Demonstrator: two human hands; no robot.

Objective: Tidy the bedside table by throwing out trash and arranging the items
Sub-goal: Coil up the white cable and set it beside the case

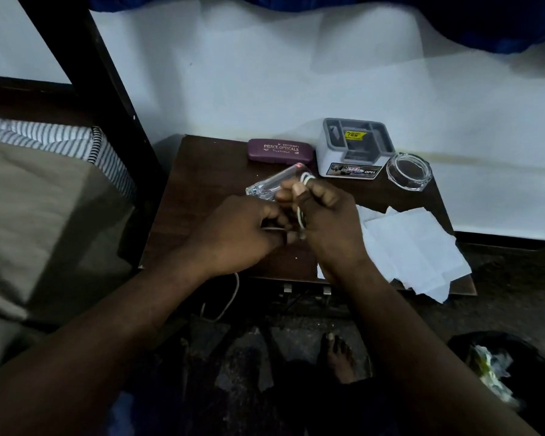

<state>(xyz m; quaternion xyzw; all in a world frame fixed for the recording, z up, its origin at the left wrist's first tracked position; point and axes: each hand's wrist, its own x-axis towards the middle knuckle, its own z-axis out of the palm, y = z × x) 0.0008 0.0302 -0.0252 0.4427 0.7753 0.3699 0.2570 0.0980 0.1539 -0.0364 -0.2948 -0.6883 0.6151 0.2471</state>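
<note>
A bed with a striped sheet edge stands to the left of the dark wooden desk, which is pushed against a pale wall. On the desk's right side lies a spread of white tissue paper that overhangs the front edge. On the floor at lower right, a black trash bag holds crumpled wrappers. At the back of the desk stands a grey-and-white organiser, upright, with a yellow sticker in one of its compartments. To its left a purple glasses case lies flat, its long axis along the wall. A clear container lies on its side, long axis running from near-left to far-right, partly hidden behind the hands. A round glass ashtray sits right of the organiser. The two hands are together above the desk's middle: the right hand has a white cable looped round its fingers, the loops running roughly fore-and-aft. The left hand pinches the cable beside it (its loose end trails below the desk edge).
</note>
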